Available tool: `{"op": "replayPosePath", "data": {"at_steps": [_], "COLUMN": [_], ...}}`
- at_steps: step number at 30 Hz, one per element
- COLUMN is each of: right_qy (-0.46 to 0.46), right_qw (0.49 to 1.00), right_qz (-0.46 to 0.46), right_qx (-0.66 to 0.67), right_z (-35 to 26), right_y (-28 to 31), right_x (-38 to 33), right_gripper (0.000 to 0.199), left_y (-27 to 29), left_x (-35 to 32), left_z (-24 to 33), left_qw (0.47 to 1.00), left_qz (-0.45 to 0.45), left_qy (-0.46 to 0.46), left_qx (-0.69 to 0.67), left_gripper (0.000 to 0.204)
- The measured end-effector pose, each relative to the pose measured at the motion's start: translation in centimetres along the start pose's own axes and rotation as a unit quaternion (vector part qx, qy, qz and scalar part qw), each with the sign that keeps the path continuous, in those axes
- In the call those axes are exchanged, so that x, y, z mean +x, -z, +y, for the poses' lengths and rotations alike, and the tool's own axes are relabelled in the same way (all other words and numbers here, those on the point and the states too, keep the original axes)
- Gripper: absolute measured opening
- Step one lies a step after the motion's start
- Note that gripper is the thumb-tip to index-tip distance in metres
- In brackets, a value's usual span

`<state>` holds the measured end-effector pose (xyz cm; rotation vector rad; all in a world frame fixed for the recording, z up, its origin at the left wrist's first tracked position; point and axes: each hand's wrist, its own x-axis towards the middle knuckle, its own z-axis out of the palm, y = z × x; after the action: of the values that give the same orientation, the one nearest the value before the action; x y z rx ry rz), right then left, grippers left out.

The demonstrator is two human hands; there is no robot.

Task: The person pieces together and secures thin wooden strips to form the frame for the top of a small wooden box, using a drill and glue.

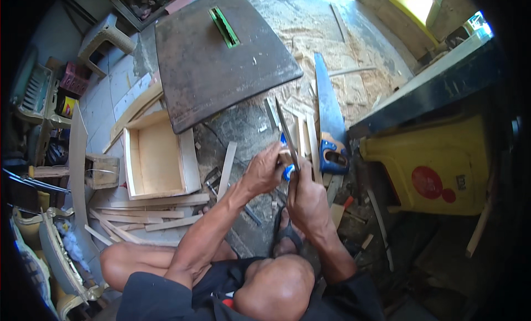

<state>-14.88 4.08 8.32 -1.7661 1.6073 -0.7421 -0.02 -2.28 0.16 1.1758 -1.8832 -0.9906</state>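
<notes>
My right hand [307, 202] is closed around the lower end of a long, narrow dark blade [285, 122]. The blade is seen nearly edge-on and points away from me; its exact kind I cannot make out. Against its left side, my left hand [264, 170] pinches a small pale piece of wood [286, 155], partly hidden by the fingers. Blue and white bits of an object [288, 172] show behind the hands. Just beyond them, a handsaw [330, 108] with a blue handle lies beside thin wooden strips [313, 141].
A dark tabletop [221, 72] with a green-edged slot stands ahead. To its left is an open wooden box [160, 155], with several wood strips [146, 216] nearby. A yellow container [437, 171] stands right, under a dark beam [437, 89]. Sawdust [354, 77] covers the far floor.
</notes>
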Motion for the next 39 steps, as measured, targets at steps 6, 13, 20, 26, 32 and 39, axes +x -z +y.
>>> {"op": "replayPosePath", "data": {"at_steps": [6,13,20,26,32,39], "right_qy": [0.016,-0.044,-0.028,-0.041,-0.052,-0.091], "right_qw": [0.998,0.999,0.999,0.999,0.998,0.995], "right_qz": [0.057,0.005,0.01,0.006,-0.008,-0.028], "right_qx": [0.014,0.017,-0.023,-0.014,-0.032,-0.04], "right_z": [1.7,0.8,0.1,1.3,0.6,0.8], "right_y": [-1.9,-0.9,0.2,-0.4,-0.3,-0.1], "right_x": [-0.4,-0.4,0.1,0.0,-2.2,-3.1], "right_gripper": [0.042,0.037,0.041,0.04,0.041,0.044], "left_y": [-1.1,-0.9,-0.9,-0.5,-1.1,-1.0], "left_x": [-0.5,-0.7,0.0,-0.7,-1.7,-2.3], "left_z": [-0.7,-0.7,-0.5,-0.7,-0.8,-0.2], "left_qw": [1.0,1.0,0.999,0.996,0.998,0.995], "left_qz": [-0.015,-0.009,-0.026,-0.037,-0.034,-0.081], "left_qy": [-0.009,-0.023,-0.045,-0.083,-0.041,0.012], "left_qx": [-0.015,-0.003,-0.017,0.004,0.025,0.062], "left_gripper": [0.036,0.038,0.037,0.044,0.032,0.036]}}
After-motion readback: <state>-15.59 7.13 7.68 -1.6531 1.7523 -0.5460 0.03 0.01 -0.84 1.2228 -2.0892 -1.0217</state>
